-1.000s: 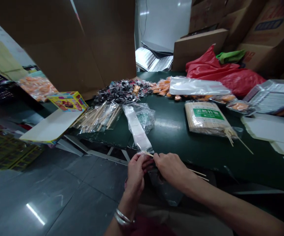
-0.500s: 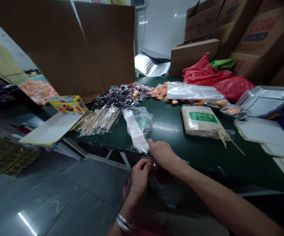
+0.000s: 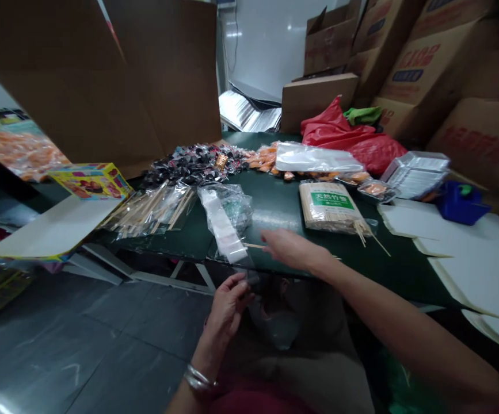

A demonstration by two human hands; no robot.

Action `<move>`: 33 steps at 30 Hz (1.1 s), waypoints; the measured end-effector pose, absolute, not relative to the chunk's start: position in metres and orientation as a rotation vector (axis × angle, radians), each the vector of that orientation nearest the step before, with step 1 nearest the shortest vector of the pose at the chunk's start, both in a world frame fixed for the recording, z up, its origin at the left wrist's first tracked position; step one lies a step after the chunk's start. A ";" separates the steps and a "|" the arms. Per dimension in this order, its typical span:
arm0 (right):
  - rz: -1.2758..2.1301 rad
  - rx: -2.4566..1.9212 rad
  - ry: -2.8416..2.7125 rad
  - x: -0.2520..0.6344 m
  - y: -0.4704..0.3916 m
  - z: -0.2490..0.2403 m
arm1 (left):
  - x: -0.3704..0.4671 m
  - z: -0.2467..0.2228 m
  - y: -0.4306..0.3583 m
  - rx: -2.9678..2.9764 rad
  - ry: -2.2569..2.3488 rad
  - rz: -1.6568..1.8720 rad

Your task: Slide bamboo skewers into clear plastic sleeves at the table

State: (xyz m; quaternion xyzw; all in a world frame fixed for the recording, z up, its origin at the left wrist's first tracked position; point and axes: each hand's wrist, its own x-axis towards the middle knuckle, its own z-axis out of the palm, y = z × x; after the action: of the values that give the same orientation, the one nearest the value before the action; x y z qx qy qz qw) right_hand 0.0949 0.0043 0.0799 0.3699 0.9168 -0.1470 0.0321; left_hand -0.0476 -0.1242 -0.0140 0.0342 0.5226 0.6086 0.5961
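Near the table's front edge, my left hand (image 3: 227, 302) pinches a small clear plastic bag (image 3: 248, 277). My right hand (image 3: 290, 248) is over the green table (image 3: 270, 215), its fingers closed round a thin wooden stick (image 3: 254, 245) whose end points left. Just beyond both hands lies a stack of clear and white plastic sleeves (image 3: 223, 224). Farther right is a wrapped pack of bamboo sticks (image 3: 331, 207) with a green label. On the left, sticks in clear bags (image 3: 152, 211) lie in a pile.
Black wrapped packets (image 3: 193, 165) and orange packets (image 3: 266, 156) line the back. An open colourful box (image 3: 91, 183) stands left, before tall cardboard (image 3: 167, 75). Right are a red bag (image 3: 348, 135), clear trays (image 3: 419, 172), a blue basket (image 3: 463, 202) and white cards (image 3: 482, 247).
The view has shifted right. My hands have moved apart; my right hand is now higher over the table, with the stick visible. My left hand still pinches clear plastic.
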 end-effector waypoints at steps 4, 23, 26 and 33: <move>-0.790 1.184 2.815 0.134 -0.012 0.090 | -0.044 -0.011 -0.121 0.044 1.156 1.446; -0.282 1.114 2.736 0.091 -0.054 0.061 | -0.032 -0.005 -0.122 0.135 1.108 1.475; -0.291 1.134 2.713 0.080 -0.055 0.064 | -0.030 -0.006 -0.122 0.173 1.096 1.454; -0.432 1.113 2.743 0.082 -0.060 0.068 | -0.040 -0.003 -0.119 0.217 1.130 1.479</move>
State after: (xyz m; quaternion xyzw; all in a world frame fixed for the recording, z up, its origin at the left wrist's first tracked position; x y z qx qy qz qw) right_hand 0.0825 -0.0595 0.0683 0.3709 0.9144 -0.1439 0.0748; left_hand -0.0396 -0.1193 -0.0031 0.0933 0.4858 0.6360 0.5922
